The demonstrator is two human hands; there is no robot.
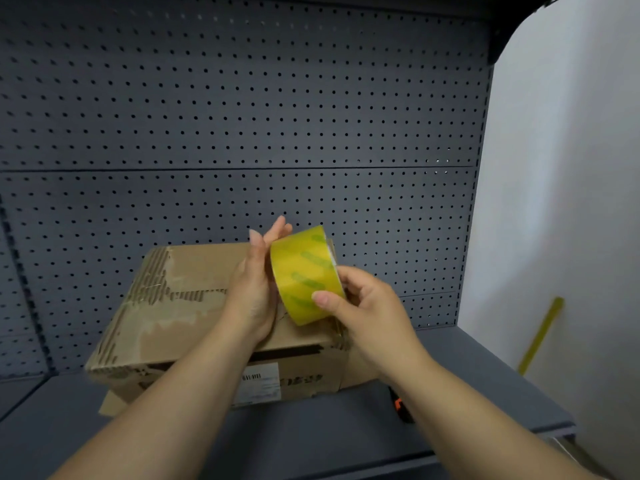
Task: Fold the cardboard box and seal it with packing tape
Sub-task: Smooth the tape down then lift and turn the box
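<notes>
A roll of yellow-tinted clear packing tape (306,275) is held up in the air between both hands, just above the right part of a brown cardboard box (194,306). The roll stands on edge, its broad outer band turned toward the camera, with greenish diagonal marks showing through the layers.

The right hand (367,306) grasps the roll from the right and below: the thumb lies across the lower front of the band, and the other fingers curl behind the roll's far rim, mostly hidden. The left hand (254,285) presses against the roll's left side, its fingers stretched nearly straight and pointing upward past the roll's top edge; it is flat and open against the tape rather than clenched around it. I cannot tell whether a loose tape end is being picked at.

The box rests on a dark grey worktop (311,438), its top flaps folded down and closed. The top surface is worn, with paper torn away along the left edge and the centre seam so that corrugated ridges show. A white printed label (259,382) sits on the front wall, partly behind the left forearm. A grey perforated panel (242,116) stands behind the box.

A small black and orange object (400,405) lies on the worktop just beside the right forearm, too hidden to identify.
</notes>
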